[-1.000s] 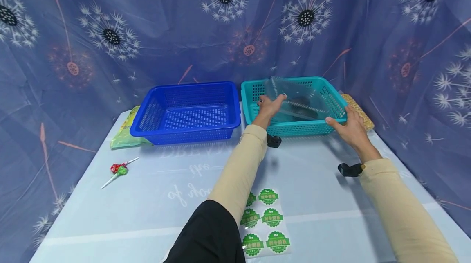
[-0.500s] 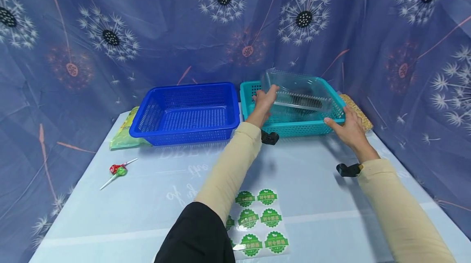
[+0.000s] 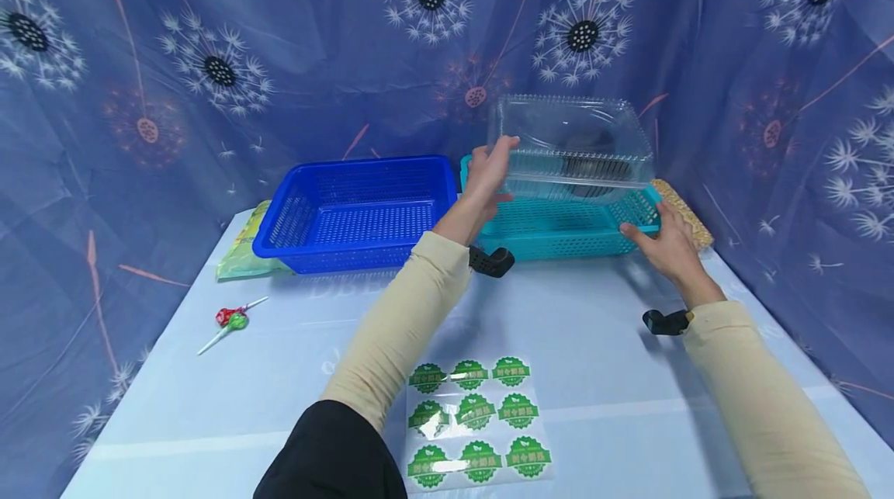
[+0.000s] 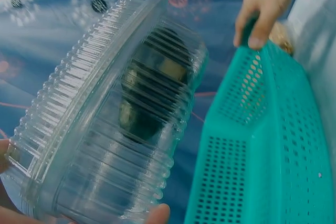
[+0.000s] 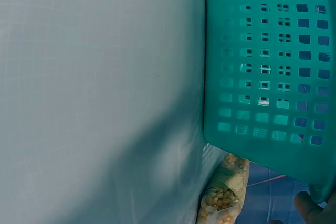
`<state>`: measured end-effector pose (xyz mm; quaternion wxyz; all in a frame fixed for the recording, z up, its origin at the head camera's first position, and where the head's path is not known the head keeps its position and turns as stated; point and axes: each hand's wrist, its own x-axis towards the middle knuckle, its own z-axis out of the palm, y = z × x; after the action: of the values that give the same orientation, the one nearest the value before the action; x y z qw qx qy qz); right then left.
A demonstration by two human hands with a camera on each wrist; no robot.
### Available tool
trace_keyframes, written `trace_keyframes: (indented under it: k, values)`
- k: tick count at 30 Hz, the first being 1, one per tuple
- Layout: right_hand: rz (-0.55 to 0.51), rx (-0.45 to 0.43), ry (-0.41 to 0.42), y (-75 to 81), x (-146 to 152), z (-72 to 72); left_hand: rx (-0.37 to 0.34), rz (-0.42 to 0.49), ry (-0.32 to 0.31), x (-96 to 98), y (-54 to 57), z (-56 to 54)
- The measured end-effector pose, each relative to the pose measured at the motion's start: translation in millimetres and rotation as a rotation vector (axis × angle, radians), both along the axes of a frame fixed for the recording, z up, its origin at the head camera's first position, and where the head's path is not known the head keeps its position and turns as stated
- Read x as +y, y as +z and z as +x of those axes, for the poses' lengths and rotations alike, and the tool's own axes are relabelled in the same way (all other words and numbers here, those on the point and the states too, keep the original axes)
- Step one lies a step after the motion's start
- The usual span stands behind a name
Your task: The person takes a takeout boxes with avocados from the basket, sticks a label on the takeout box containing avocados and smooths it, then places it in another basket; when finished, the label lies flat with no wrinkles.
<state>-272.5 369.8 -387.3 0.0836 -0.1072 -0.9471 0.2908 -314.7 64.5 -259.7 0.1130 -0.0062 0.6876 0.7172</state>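
A clear ribbed plastic clamshell box (image 3: 541, 134) hangs above the teal basket (image 3: 559, 245), gripped at its left end by my left hand (image 3: 486, 177). Inside it lies something dark and rounded (image 4: 152, 82), whose kind the plastic blurs. In the left wrist view the box (image 4: 79, 114) is tilted, with fingertips (image 4: 158, 214) under its near end. My right hand (image 3: 668, 247) holds the basket's front right corner, thumb over the rim. The right wrist view catches the basket's perforated wall (image 5: 236, 145) and only a bit of that hand.
A blue basket (image 3: 356, 257) stands to the left, partly over a yellow-green packet (image 3: 244, 251). A bag of yellowish grains (image 3: 684, 212) leans behind the teal basket's right end. Two lollipops (image 3: 237, 320) lie at left. A sheet of green round stickers (image 3: 475, 411) lies in front.
My left hand has lifted the clamshell box up out of the teal basket, raising it with the dark thing inside. My right hand stays on the basket's corner.
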Motion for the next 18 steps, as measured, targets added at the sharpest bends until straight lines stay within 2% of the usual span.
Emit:
trace_keyframes:
  k: [8, 18]
  values:
    - [0.001, 0.006, 0.009, -1.2, 1.1, 0.9, 0.058, 0.081, -0.019, -28.1, 3.9, 27.1]
    - [0.011, 0.023, 0.017, -1.3, 1.6, 1.8, 0.057, 0.195, 0.036, -63.1, -4.7, 62.9]
